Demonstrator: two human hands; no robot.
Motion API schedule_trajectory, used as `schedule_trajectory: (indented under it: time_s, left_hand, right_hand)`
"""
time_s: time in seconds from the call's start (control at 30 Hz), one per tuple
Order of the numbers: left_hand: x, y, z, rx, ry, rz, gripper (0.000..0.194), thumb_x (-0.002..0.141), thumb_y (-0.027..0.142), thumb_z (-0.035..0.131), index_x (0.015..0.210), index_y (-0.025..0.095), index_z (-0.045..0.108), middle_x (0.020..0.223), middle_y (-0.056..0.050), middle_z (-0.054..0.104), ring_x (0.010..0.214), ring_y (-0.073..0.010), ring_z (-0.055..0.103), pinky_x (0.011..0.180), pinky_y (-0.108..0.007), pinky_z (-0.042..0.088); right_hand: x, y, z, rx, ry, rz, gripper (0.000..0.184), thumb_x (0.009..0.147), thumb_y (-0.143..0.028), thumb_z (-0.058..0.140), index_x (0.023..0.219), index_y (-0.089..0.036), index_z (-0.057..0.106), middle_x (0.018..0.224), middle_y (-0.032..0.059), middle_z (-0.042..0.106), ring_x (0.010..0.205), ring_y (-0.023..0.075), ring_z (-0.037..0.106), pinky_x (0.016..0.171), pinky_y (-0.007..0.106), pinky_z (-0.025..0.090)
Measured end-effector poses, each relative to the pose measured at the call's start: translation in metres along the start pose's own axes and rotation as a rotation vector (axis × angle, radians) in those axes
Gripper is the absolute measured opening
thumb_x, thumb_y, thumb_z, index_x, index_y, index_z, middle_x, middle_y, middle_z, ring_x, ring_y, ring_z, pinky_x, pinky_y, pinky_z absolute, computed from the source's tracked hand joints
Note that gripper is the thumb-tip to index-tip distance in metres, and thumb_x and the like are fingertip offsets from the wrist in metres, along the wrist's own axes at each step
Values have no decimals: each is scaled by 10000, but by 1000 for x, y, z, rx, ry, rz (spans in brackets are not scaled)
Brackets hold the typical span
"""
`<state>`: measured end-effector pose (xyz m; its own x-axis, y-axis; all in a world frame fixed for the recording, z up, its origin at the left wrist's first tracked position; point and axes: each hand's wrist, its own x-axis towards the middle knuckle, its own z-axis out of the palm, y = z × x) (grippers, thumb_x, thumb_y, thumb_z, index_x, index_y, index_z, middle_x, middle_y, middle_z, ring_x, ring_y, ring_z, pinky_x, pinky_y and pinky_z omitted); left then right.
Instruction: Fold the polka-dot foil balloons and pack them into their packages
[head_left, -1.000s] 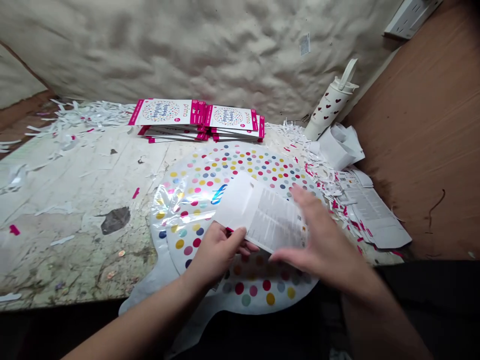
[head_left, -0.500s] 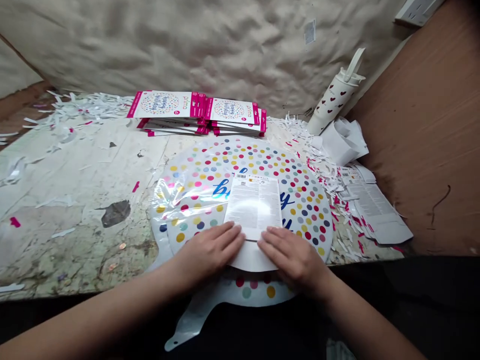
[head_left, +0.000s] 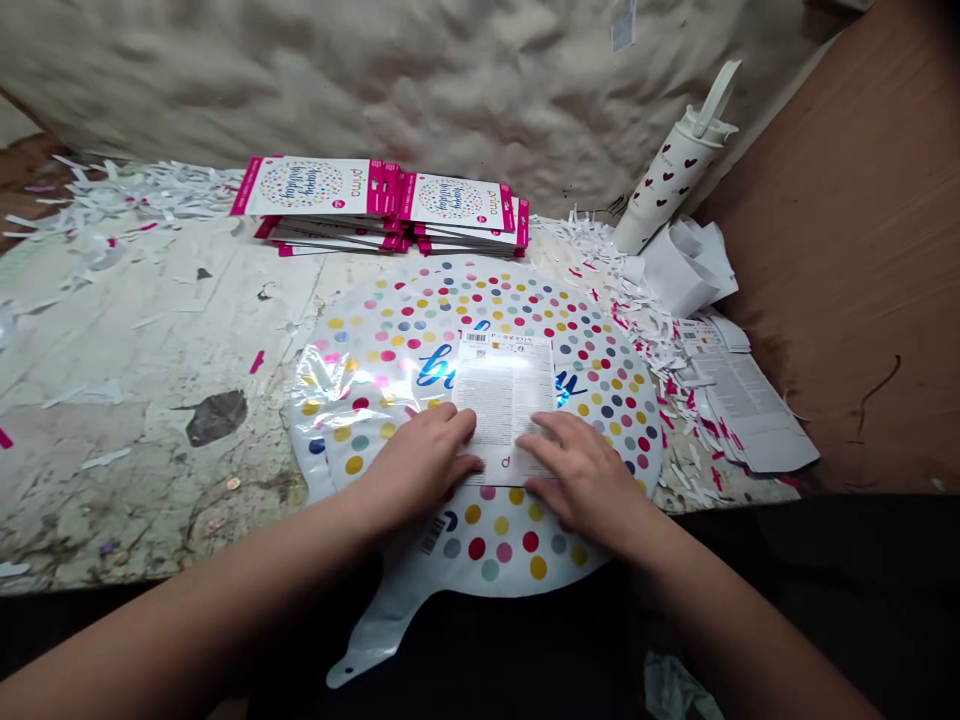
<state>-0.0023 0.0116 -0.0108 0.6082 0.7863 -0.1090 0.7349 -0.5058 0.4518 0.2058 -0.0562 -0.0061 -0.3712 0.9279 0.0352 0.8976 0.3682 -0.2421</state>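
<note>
At the left of the frame, white shredded paper strips [head_left: 127,190] lie along the back of a worn, stained table top [head_left: 112,330]. At the upper middle there are two stacks of packaged birthday balloons [head_left: 322,187] with pink edges.

In the centre, a round foil balloon [head_left: 480,300] with coloured dots lies flat on the table, and its neck [head_left: 382,625] points to the bottom of the frame. A white printed card [head_left: 504,395] with a barcode at its top end lies on the balloon, near the middle.

The left hand [head_left: 416,465] rests flat on the card's lower left part, with the fingers a little spread and pinching nothing. The right hand [head_left: 589,480] is spread the same way on the lower right part. Flat hands with equal pressure on both sides are a good way here, because the card can stay straight and not slide on the slippery foil.

At the right are a white bottle with hearts [head_left: 671,160], crumpled white paper [head_left: 686,265], printed sheets [head_left: 750,400] and a brown board [head_left: 847,250].
</note>
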Motion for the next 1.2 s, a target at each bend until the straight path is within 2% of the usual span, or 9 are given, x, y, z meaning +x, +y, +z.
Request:
schedule_trajectory:
  time_s: [0.1,0.2,0.3,0.37,0.53,0.7,0.87,1.07,1.2]
  left_hand:
    - [-5,-2,-6,-104,15,27,158,801,203,454,909,207,569,941,-51,574,814,-199,557,680,-297,424]
    - [-21,8,-13,-278,69,-37,165,827,280,465,817,195,606,832,-47,607,749,-187,566,652,-273,421]
    - [-34,19,-11,-802,-302,-217,297,807,452,531,710,184,613,676,-28,623,588,-148,570,524,-222,412]
    - [-35,23,-5,-1257,-381,-379,300,800,460,558,797,168,630,755,-49,659,637,-145,611,545,-210,450]
    - [-23,25,7,-1717,-6,-625,122,765,224,665,826,121,643,741,-59,667,698,-123,635,588,-175,488]
    - [-19,29,9,-2059,-36,-718,108,822,197,566,771,136,640,733,-35,658,698,-118,628,673,-224,515]
    - [-24,25,9,-1720,63,-555,227,795,328,613,699,123,638,666,-44,666,627,-136,618,619,-235,496]
    - [-24,21,7,-1451,90,-488,306,779,422,607,714,123,611,685,-47,671,625,-138,615,626,-244,491]
    - [-23,10,-11,-1173,215,-390,324,800,437,556,960,155,554,865,-65,667,760,-200,642,672,-320,523]
  right_hand:
    - [1,-7,5,-171,-113,-175,523,767,-99,574,1267,-213,472,1346,154,467,1167,322,498,738,402,538]
    - [4,-12,9,-341,-65,-181,492,778,-42,521,1261,-129,488,1273,224,519,1039,345,585,637,421,551]
    - [8,-15,3,-355,115,-226,382,828,-38,435,1192,-48,550,1175,252,584,909,311,638,635,427,552]
    - [8,-19,-3,-292,242,-271,362,845,-29,401,1164,-15,572,1143,246,606,937,299,634,703,425,556]
    - [6,-33,0,-186,425,-283,325,863,-40,411,1104,-56,629,1089,197,650,1017,283,620,808,406,556]
    - [4,-36,3,-147,480,-248,298,842,-26,444,1073,-35,633,1048,206,665,986,290,635,807,406,554]
    - [13,-25,-6,265,330,-143,350,851,-238,546,1183,-128,539,1063,111,667,959,195,628,838,328,536]
    - [27,-25,1,298,522,-227,219,867,-98,423,931,-138,629,868,97,670,853,187,617,758,311,522]
    - [7,4,-28,240,360,38,241,891,-253,457,768,-187,653,751,50,674,724,179,643,675,301,529]
